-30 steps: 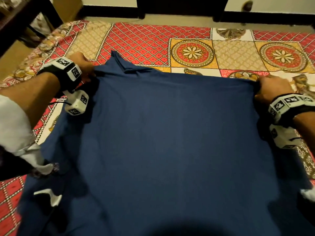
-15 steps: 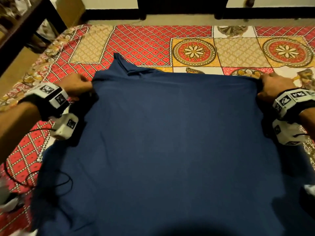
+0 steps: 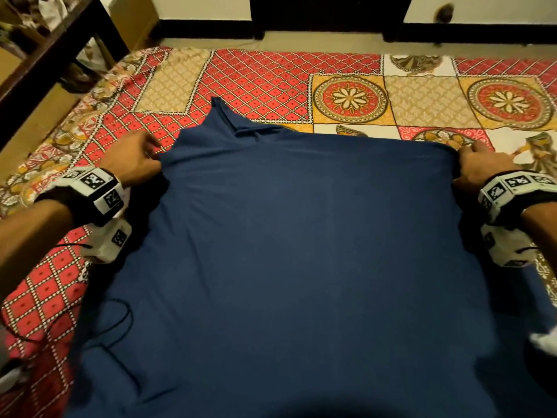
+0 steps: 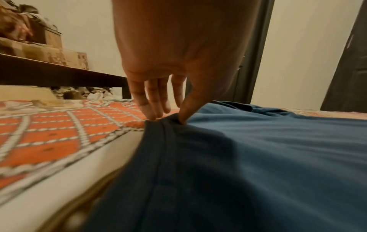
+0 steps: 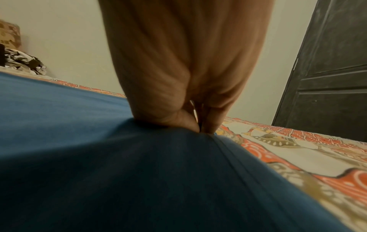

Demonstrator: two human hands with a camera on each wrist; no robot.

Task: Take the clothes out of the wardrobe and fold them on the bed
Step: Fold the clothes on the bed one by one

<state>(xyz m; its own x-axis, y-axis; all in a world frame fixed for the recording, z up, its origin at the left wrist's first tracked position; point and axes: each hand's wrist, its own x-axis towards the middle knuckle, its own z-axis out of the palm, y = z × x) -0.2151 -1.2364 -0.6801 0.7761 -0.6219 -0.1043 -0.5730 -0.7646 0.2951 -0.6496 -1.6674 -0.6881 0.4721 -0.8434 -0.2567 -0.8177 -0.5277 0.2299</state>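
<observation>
Spreading the navy t-shirt (image 3: 301,251) flat on the bed (image 3: 271,82).

Your left hand (image 3: 135,159) pinches one far corner between thumb and fingers; your right hand (image 3: 482,167) pinches the other. The shirt stretches taut between them, its body running back toward you. A loose flap pokes out just beyond your left hand, so that hand is nearer for tucking it.

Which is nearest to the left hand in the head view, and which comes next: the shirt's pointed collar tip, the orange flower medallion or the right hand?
1. Collar tip, just beyond the left hand, to its right.
2. Flower medallion, past mid-bed.
3. Right hand, at the blue shirt's opposite edge.
</observation>
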